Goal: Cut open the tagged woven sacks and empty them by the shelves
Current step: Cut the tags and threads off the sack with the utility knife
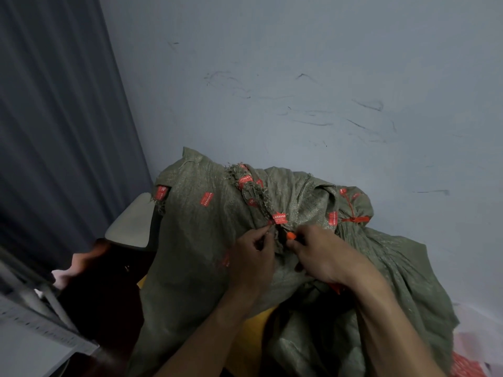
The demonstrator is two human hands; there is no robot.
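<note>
At the left a dark curtain (54,131) hangs. Below it, near you, runs what looks like a grey shelf frame (40,322), so I judge the load is already at the place where it is to be emptied. Just right of that, a pale pad (133,221) shows behind the edge of the green woven sack (196,240). The sack stands propped in front of you with its closed top tilted towards the far wall (299,77), which puts the closure within easy reach.

A frayed seam (253,191) dotted with red tags (279,217) runs down the sack's face to your hands. Your left hand (253,257) has its fingers pinched together on the loose weave just left of the lowest tag. This probably keeps the fabric taut so a blade bites instead of dragging.

Your right hand (321,257) is just beside it, with the fingers curled tight round an orange tool (291,235). The tool's tip pokes out at the seam between the two hands. I take it for a cutter, though no blade shows.

Further right, a gathered neck is cinched by an orange tie (355,219). I cannot tell whether it belongs to this sack or to another one. It appears uncut, so the opening is at an early stage.
</note>
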